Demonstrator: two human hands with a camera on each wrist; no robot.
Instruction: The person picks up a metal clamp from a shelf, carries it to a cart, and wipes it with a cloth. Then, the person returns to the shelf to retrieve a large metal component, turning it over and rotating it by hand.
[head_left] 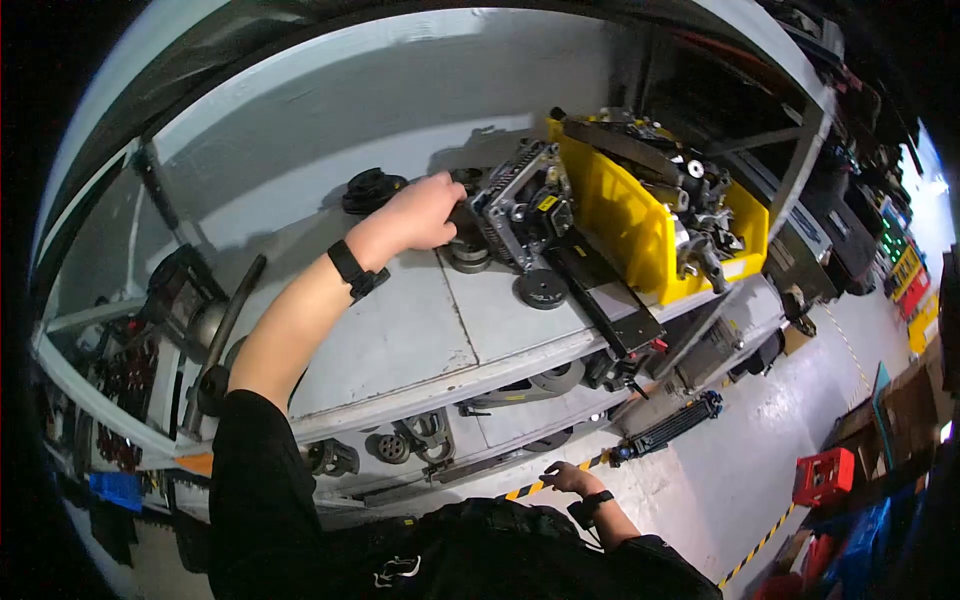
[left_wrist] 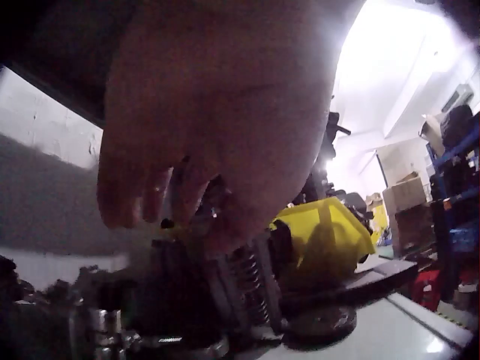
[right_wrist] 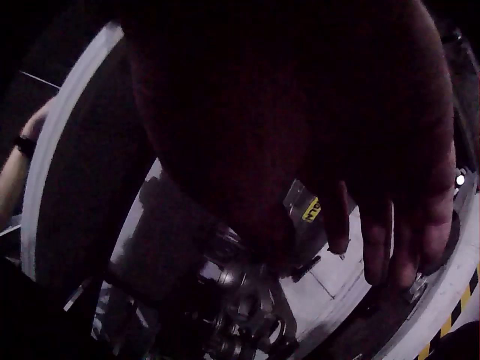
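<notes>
My left hand (head_left: 425,212) reaches over the shelf board, fingers curled down on a dark round metal part (head_left: 466,225) beside an upright mechanical assembly (head_left: 520,205). A stacked ring-shaped part (head_left: 468,257) sits just below the fingers. In the left wrist view the back of the left hand (left_wrist: 217,112) covers much of what it grips, and a coil spring (left_wrist: 253,281) shows on the assembly. A black disc (head_left: 543,289) lies in front of the assembly. My right hand (head_left: 568,478) hangs below the shelf edge; its fingers (right_wrist: 375,240) are loosely extended and hold nothing.
A yellow bin (head_left: 640,225) full of metal parts stands right of the assembly. A flat black bar (head_left: 605,295) juts over the shelf's front edge. Another dark round part (head_left: 372,190) lies at the back. More parts (head_left: 425,435) occupy the lower shelf. A metal post (head_left: 800,170) rises at right.
</notes>
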